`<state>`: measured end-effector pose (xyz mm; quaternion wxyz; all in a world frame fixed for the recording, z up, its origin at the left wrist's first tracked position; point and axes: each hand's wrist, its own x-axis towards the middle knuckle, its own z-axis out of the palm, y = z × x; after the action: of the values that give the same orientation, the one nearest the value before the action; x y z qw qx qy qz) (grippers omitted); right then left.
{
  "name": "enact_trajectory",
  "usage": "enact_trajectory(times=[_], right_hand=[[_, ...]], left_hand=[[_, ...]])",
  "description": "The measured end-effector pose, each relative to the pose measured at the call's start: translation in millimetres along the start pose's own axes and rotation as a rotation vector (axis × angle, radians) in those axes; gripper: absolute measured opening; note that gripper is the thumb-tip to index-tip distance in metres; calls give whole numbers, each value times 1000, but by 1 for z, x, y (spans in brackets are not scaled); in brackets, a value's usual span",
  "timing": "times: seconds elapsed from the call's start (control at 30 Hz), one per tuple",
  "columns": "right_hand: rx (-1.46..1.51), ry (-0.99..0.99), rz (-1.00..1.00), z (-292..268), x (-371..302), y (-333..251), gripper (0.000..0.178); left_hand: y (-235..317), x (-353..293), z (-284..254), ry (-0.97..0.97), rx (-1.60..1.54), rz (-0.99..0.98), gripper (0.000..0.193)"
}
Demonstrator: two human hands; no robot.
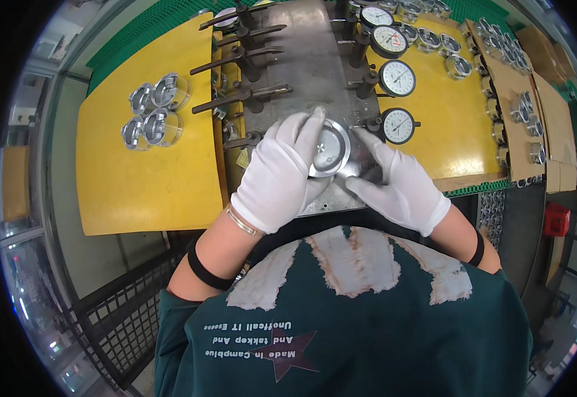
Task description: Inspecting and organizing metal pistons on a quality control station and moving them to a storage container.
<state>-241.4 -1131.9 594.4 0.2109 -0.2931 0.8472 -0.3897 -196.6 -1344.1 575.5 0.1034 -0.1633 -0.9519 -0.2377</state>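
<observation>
My gloved left hand (282, 169) is closed around a round silver piston (331, 149), its flat crown facing up. The piston is over the near end of a grey steel plate (301, 73). Just right of it, my gloved right hand (394, 182) has thumb and forefinger spread apart, their tips close to the piston's side. Blurred shiny metal shows between these fingertips; I cannot tell whether it is part of the piston or a reflection. The nearest dial gauge (397, 126) stands beyond my right hand.
More dial gauges (396, 78) line the plate's right side, with dark clamp arms (239, 97) along its left. Several pistons (162, 126) stand on the yellow left tabletop (149, 192). Further pistons (458, 66) sit on the right tabletop and on cardboard (523, 107). A red box (556, 220) is far right.
</observation>
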Motion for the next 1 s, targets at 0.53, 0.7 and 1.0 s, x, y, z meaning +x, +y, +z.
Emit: enact_trajectory(times=[0.53,0.7,1.0], right_hand=[[1005,-223,323,17,-7,12,88],[897,-206,252,20,-6,14,81],[732,-27,96,26,-9,25,81]], left_hand=[[-16,25,18,82,-232,-11,80],[-17,27,18,102,-212,33,80],[-5,7,1,-16,-632,-161,69]])
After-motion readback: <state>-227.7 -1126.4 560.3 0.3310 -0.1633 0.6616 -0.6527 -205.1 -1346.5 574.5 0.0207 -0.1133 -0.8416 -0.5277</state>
